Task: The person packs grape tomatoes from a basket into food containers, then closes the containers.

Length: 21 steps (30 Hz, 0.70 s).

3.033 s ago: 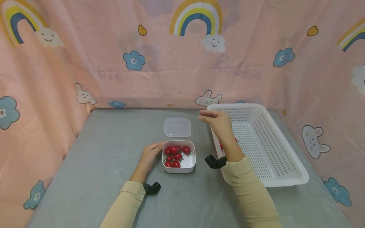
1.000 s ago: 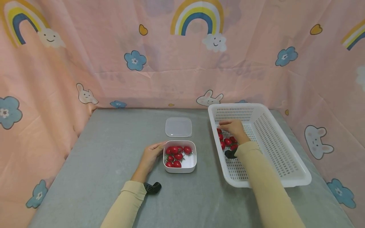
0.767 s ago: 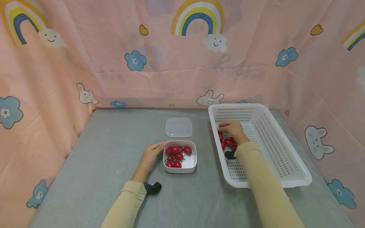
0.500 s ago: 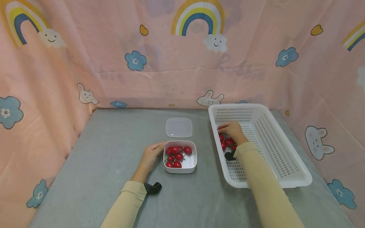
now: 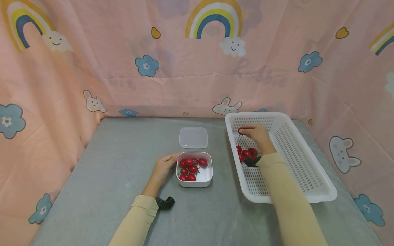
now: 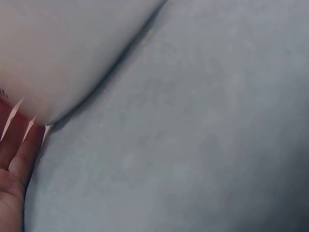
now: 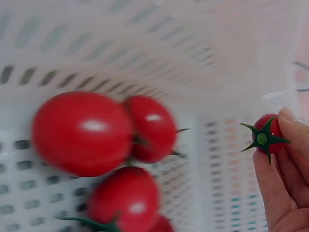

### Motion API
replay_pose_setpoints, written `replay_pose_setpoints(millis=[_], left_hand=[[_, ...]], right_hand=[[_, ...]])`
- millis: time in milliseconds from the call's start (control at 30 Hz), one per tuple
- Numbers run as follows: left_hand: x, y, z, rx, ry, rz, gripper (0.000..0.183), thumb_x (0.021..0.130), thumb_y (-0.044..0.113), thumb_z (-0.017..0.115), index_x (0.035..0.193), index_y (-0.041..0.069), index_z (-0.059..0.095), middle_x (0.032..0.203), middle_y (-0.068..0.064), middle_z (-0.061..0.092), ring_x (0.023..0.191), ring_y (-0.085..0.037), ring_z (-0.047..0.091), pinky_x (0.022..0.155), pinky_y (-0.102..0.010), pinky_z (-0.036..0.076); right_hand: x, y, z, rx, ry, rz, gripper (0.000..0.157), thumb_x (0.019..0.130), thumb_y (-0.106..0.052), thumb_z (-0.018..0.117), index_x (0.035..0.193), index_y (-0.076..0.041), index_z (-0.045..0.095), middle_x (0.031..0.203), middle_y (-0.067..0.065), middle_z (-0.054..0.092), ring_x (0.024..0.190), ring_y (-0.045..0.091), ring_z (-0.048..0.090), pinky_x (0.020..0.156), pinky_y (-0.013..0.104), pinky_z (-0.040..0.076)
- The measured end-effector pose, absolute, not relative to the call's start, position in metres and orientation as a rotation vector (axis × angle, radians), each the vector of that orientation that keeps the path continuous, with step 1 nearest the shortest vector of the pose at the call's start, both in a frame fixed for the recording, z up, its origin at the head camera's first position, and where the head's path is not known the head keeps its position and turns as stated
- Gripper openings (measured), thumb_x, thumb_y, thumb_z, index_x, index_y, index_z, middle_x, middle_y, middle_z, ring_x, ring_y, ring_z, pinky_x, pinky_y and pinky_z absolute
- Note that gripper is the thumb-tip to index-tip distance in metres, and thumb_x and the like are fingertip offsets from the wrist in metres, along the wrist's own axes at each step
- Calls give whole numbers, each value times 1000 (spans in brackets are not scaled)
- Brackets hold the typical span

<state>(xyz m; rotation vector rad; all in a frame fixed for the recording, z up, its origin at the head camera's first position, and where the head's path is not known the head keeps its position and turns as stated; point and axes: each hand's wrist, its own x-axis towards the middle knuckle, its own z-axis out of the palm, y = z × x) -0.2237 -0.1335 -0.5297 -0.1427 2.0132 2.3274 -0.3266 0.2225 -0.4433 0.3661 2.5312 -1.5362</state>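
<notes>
My right hand (image 5: 259, 136) pinches a red cherry tomato (image 7: 270, 121) between thumb and fingertips; its green star-shaped calyx shows in the right wrist view. The hand is inside the white perforated basket (image 5: 321, 193), near its back left corner. Several more cherry tomatoes (image 5: 246, 153) lie along the basket's left side, partly hidden by the wrist. My left hand (image 5: 162, 169) rests its extended fingers against the left wall of a small white square box (image 5: 194, 183). Inside that box lie several cherry tomatoes (image 5: 193, 169), mostly on its left.
A translucent lid (image 5: 193, 137) lies flat on the grey table (image 5: 110, 164) just behind the box. The basket's raised rim stands right of the box. A pink printed curtain (image 5: 184, 89) hangs behind and at both sides. Black wrist mounts (image 5: 165, 203) sit at both wrists.
My right hand went from above the basket's left rim into the basket, took hold of a cherry tomato there, and has just shifted toward the back with it. The left hand and box stay put.
</notes>
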Motion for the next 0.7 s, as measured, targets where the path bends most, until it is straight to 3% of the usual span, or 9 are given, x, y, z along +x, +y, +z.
replay_pose_setpoints(millis=[400,700], left_hand=[[-224,-134,-530,-152,2037,2310,34,96,13,65,119,-11,66,104,4,76,92,0,69,84,-19,55],[-223,-134,-529,-137,2050,2302,35,96,14,65,120,-11,65,108,0,76,91,0,69,85,-19,55]], right_hand=[[-312,211,-400,200,2527,-1723,51,94,-35,68,134,-4,61,137,17,61,130,28,56,112,41,43],[-297,190,-381,136,2462,-1808,50,93,-34,70,133,-4,63,122,2,65,116,15,60,110,37,45]])
